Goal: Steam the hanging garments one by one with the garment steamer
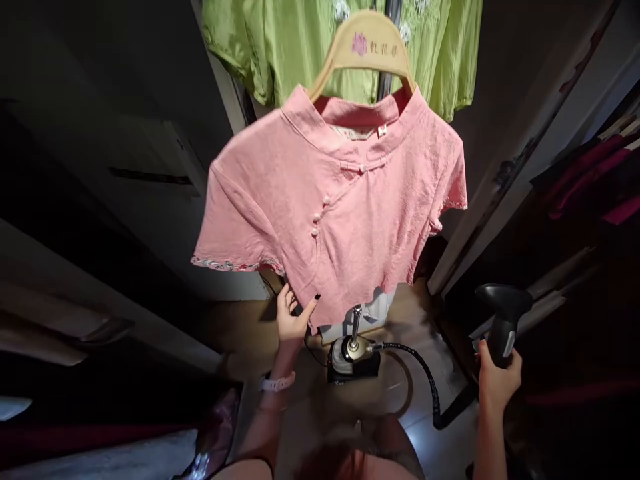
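A pink short-sleeved blouse (330, 200) with a stand collar, knotted buttons and embroidered cuffs hangs on a cream wooden hanger (363, 47). My left hand (293, 317) is at the blouse's lower hem, pinching the fabric between thumb and fingers. My right hand (500, 383) grips the black handle of a garment steamer head (503, 317), held out to the right of the blouse and apart from it. A black hose (430, 380) runs from that head down to the steamer base (353, 357) on the floor.
A green embroidered garment (280, 47) hangs behind the blouse. Dark red clothes (585, 173) hang at the right, beyond a pale door frame (500, 167). A dark cabinet (100, 167) fills the left side. Something white (360, 320) stands behind the steamer base.
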The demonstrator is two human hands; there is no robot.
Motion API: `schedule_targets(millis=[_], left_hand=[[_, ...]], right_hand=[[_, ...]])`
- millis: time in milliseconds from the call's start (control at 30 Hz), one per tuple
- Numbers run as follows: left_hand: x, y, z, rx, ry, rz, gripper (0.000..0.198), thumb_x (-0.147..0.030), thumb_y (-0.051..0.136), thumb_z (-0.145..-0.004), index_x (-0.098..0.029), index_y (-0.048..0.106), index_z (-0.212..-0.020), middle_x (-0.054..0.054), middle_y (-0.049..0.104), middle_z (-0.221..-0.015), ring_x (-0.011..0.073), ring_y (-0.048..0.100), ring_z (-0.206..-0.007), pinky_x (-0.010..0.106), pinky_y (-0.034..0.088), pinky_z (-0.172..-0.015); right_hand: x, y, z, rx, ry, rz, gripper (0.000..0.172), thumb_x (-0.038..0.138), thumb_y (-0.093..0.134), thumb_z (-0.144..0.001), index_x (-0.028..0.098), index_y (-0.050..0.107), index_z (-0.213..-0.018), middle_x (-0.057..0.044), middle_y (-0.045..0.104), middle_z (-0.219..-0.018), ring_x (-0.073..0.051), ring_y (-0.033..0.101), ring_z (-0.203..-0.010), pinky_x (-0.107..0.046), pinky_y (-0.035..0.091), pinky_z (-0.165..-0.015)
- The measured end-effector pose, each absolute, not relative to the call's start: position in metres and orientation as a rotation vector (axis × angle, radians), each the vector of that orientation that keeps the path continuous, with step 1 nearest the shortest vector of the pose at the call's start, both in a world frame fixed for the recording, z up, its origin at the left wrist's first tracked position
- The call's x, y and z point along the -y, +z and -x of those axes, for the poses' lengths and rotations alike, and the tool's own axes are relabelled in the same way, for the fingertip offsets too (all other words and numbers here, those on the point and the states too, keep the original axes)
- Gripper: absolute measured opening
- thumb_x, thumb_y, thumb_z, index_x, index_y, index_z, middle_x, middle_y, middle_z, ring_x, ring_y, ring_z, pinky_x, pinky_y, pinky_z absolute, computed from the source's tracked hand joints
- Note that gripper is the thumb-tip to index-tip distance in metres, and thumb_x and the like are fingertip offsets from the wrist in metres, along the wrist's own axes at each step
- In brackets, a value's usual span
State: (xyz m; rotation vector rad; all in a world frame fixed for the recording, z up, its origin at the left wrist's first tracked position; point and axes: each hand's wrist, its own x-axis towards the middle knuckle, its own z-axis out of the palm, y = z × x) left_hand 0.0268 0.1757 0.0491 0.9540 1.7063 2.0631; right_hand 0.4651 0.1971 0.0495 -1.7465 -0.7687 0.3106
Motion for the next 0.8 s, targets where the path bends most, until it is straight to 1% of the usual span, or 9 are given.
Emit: schedule_targets(millis=[100,233,367,467,567,600,700,733,800], left_hand=[[-0.168,0.045,-0.034,-1.708,2.102,-0.855,0.080,-0.051,0.085,-0.066,-0.017,0.054,-0.131,0.018,0.067,-0.126,0.0284,0.066,-0.119,0.040,0.051,-0.106],[-0.149,0.040,-0.036,-1.764,2.129,-0.774,0.064,-0.051,0.082,-0.066,-0.015,0.061,-0.114,0.014,0.071,-0.110,0.0236,0.070,-0.106,0.035,0.054,-0.098],[-0.120,0.037,-0.041,-1.862,2.112,-0.725,0.048,-0.053,0.076,-0.069,-0.016,0.065,-0.097,0.008,0.070,-0.091,0.0213,0.069,-0.089,0.032,0.056,-0.082],[-0.097,0.033,-0.049,-1.911,2.060,-0.729,0.040,-0.052,0.073,-0.073,-0.016,0.066,-0.089,0.006,0.067,-0.080,0.0195,0.065,-0.077,0.029,0.053,-0.070],[-0.076,0.025,-0.054,-1.930,2.026,-0.736,0.036,-0.050,0.072,-0.077,-0.016,0.068,-0.087,0.006,0.067,-0.078,0.0194,0.064,-0.075,0.029,0.052,-0.068],[-0.070,0.023,-0.055,-1.938,2.022,-0.738,0.035,-0.049,0.071,-0.078,-0.016,0.068,-0.089,0.006,0.068,-0.080,0.0200,0.065,-0.077,0.029,0.053,-0.069],[-0.056,0.015,-0.054,-1.990,2.004,-0.757,0.036,-0.048,0.072,-0.080,-0.016,0.069,-0.094,0.008,0.071,-0.088,0.0214,0.068,-0.084,0.030,0.054,-0.077],[-0.053,0.014,-0.054,-2.011,2.002,-0.760,0.036,-0.048,0.072,-0.080,-0.015,0.069,-0.096,0.008,0.071,-0.089,0.0213,0.068,-0.086,0.030,0.054,-0.078],[-0.048,0.012,-0.054,-2.038,1.997,-0.766,0.037,-0.047,0.073,-0.080,-0.014,0.069,-0.096,0.008,0.071,-0.090,0.0204,0.068,-0.085,0.029,0.054,-0.078]], right_hand=[[-0.165,0.031,-0.475,0.766,0.352,1.833,0.060,0.065,0.076,-0.064,0.024,0.061,-0.105,-0.012,0.071,-0.095,-0.041,0.068,-0.099,-0.052,0.058,-0.085],[-0.146,0.024,-0.489,0.759,0.387,1.882,0.067,0.068,0.074,-0.065,0.021,0.062,-0.112,-0.017,0.070,-0.111,-0.044,0.067,-0.108,-0.054,0.057,-0.088],[-0.136,0.022,-0.492,0.816,0.490,1.842,0.071,0.068,0.073,-0.066,0.020,0.062,-0.118,-0.017,0.070,-0.111,-0.042,0.068,-0.105,-0.052,0.057,-0.089],[-0.125,0.017,-0.483,0.867,0.563,1.779,0.075,0.068,0.072,-0.066,0.019,0.060,-0.122,-0.017,0.070,-0.109,-0.040,0.069,-0.103,-0.050,0.056,-0.091],[-0.107,0.011,-0.467,0.983,0.623,1.687,0.074,0.067,0.069,-0.069,0.019,0.057,-0.124,-0.016,0.071,-0.106,-0.038,0.070,-0.103,-0.048,0.056,-0.091],[-0.101,0.010,-0.462,1.043,0.648,1.663,0.072,0.067,0.069,-0.070,0.022,0.057,-0.125,-0.014,0.071,-0.106,-0.037,0.070,-0.103,-0.048,0.057,-0.091],[-0.084,0.010,-0.451,1.256,0.686,1.639,0.063,0.068,0.068,-0.072,0.038,0.057,-0.126,-0.007,0.073,-0.109,-0.037,0.071,-0.105,-0.050,0.058,-0.085],[-0.080,0.011,-0.448,1.320,0.672,1.644,0.063,0.068,0.068,-0.072,0.040,0.057,-0.128,-0.007,0.073,-0.111,-0.038,0.070,-0.106,-0.050,0.058,-0.085],[-0.075,0.014,-0.443,1.433,0.645,1.644,0.069,0.067,0.066,-0.075,0.033,0.057,-0.134,-0.011,0.072,-0.117,-0.039,0.069,-0.111,-0.050,0.057,-0.087]])
